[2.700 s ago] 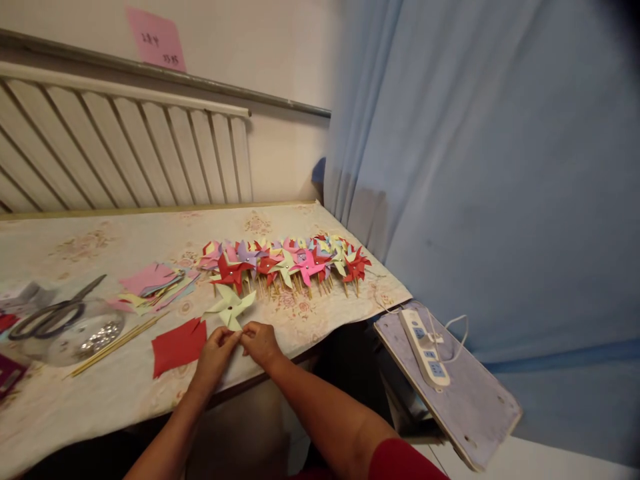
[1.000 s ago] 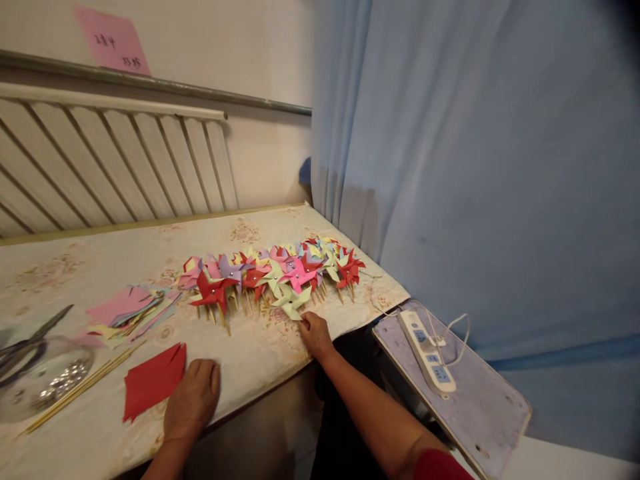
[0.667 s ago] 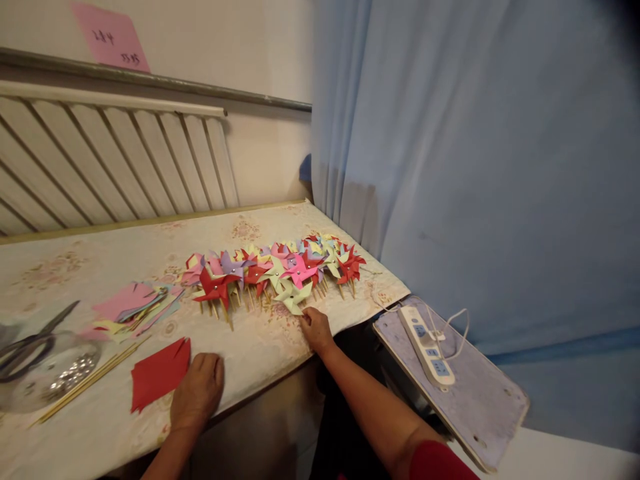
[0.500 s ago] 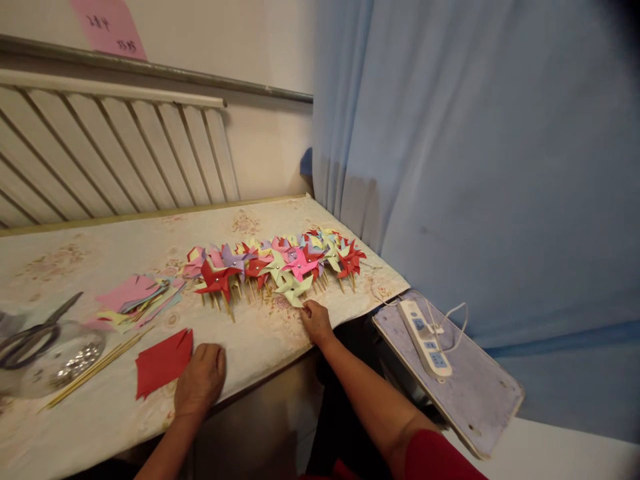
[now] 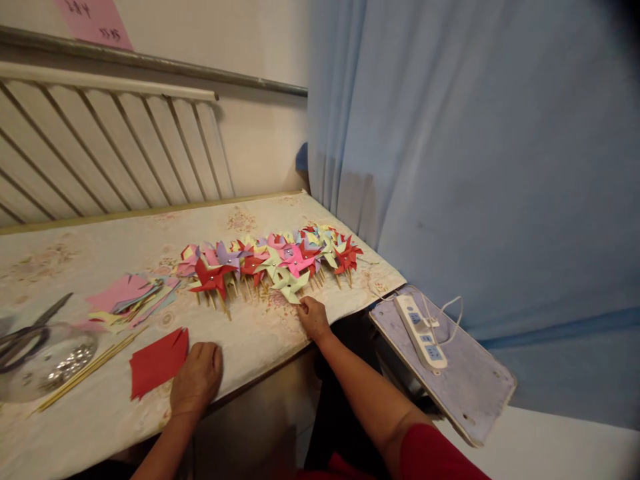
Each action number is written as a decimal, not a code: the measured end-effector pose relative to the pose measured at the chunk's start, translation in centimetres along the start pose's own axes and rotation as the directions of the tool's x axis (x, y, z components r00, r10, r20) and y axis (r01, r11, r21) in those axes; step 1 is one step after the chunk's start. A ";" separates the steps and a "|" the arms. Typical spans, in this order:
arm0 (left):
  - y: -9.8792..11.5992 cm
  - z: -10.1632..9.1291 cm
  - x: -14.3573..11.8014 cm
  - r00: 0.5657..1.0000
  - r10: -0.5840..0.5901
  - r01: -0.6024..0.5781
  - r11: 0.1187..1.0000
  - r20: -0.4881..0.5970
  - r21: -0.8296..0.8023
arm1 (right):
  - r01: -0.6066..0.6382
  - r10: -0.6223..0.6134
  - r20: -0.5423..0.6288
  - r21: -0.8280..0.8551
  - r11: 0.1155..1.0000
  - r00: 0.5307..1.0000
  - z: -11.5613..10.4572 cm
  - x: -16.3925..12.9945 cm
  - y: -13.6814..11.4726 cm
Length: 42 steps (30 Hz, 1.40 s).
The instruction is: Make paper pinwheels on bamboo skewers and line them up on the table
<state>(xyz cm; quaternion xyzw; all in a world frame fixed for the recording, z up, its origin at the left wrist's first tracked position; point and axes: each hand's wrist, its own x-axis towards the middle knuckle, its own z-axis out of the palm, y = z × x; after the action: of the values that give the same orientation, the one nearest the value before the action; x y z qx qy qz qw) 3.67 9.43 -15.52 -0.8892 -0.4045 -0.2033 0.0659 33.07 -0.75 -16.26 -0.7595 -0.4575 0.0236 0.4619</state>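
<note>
My right hand (image 5: 314, 319) is pinched at the lower edge of a pale green paper pinwheel (image 5: 290, 285), at the near side of a cluster of pinwheels; its stick is hidden. Red, pink, purple and yellow pinwheels on thin wooden sticks make up that cluster, among them a red pinwheel (image 5: 213, 277) at its left end. Loosely curled, my left hand (image 5: 197, 377) rests at the table's near edge, and nothing shows in its fingers. It lies against the right side of a stack of red paper squares (image 5: 159, 363) with slit corners.
Scissors (image 5: 37, 327) lie over a clear dish holding shiny metal fasteners (image 5: 70, 365). Thin wooden sticks (image 5: 90, 372) and coloured paper pieces (image 5: 125, 297) are nearby. A power strip (image 5: 423, 337) sits on a low stool at right, by the blue curtain (image 5: 475, 187).
The view has shifted slightly, moving everything a little left in the picture. Both hands keep their places, the right one at the pale green pinwheel.
</note>
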 end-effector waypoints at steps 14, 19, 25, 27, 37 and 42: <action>0.1 -0.1 0.0 0.999 0.003 -0.003 1.000 -0.036 0.001 | -0.012 0.015 -0.081 0.032 0.999 0.997 -0.6 0.2 0.4; 0.0 -0.1 0.0 1.000 -0.005 0.005 1.000 -0.014 -0.003 | -0.067 0.065 -0.136 -0.012 0.998 0.989 -1.3 0.6 0.8; 0.0 -0.1 0.0 0.999 -0.002 0.001 1.000 -0.034 -0.019 | -0.101 0.099 -0.162 -0.006 0.995 0.982 -1.5 0.7 1.2; 0.0 -0.1 0.0 1.000 0.001 -0.002 1.000 -0.031 -0.020 | -0.108 0.106 -0.168 -0.005 0.994 0.980 -1.6 0.7 1.4; 0.1 -0.1 0.0 1.000 -0.018 0.018 0.999 -0.007 -0.031 | -0.146 0.145 -0.178 0.009 0.989 0.973 -1.7 0.8 2.1; 0.2 -0.3 -0.1 1.000 -0.026 0.026 0.999 -0.008 -0.025 | -0.155 0.154 -0.173 0.013 0.988 0.973 -1.8 0.6 2.1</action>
<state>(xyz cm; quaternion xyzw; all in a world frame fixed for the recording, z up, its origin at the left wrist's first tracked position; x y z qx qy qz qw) 3.69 9.15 -15.29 -0.8838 -0.4131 -0.2129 0.0539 35.64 -1.87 -16.49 -0.7921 -0.3552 -0.0067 0.4963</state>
